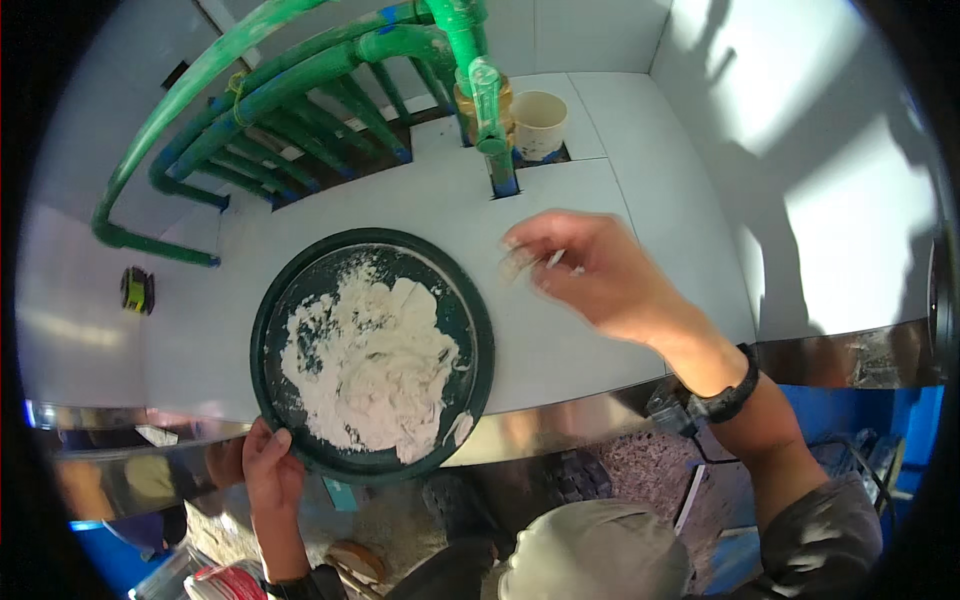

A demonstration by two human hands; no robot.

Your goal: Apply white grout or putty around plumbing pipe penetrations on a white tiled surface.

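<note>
A round dark green tray (484, 340) holds a spread heap of white, lumpy paste (385, 370), part of it dry and powdery. My left hand (272, 462) grips the tray's near left rim, thumb on top and fingers hidden underneath. To the right of the tray, my right hand (590, 268) is raised over the light grey tiled surface (560, 350). Its fingers are curled together and slightly blurred, with white smears at the tips. Whatever they pinch is too smeared to make out. A black band is on the right wrist.
Green pipes (270, 100) rise from cut-outs at the back, beside a cream cup (541, 122). A tape measure (138, 290) lies at left. A shiny metal edge (540, 428) runs along the front. Below are a rounded grey cloth shape (595, 555) and rough floor.
</note>
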